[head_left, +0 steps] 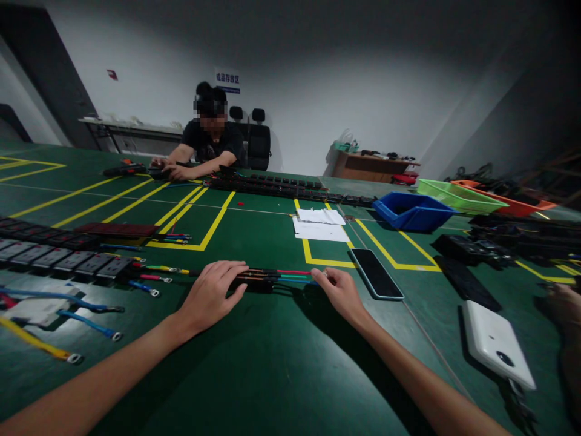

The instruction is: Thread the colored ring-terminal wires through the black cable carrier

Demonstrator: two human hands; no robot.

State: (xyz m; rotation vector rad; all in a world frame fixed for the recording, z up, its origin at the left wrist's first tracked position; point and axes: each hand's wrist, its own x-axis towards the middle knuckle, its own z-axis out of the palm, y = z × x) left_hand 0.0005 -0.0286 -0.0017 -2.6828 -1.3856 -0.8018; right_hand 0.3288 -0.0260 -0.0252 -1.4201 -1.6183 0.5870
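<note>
My left hand lies over a dark strip-shaped part with copper-coloured bars along it, fingers on its far side and thumb on the near side. Out of its right end run thin red, green and blue wires. Their far ends meet the fingertips of my right hand, which are pinched together; the wire tips are partly hidden there. Left of my left hand sit a row of black socket modules and several coloured wires with ring terminals.
A phone lies just right of my right hand, near white papers. Farther right are a white device, a blue bin, a green bin and another person's hand. Across the table a co-worker handles parts.
</note>
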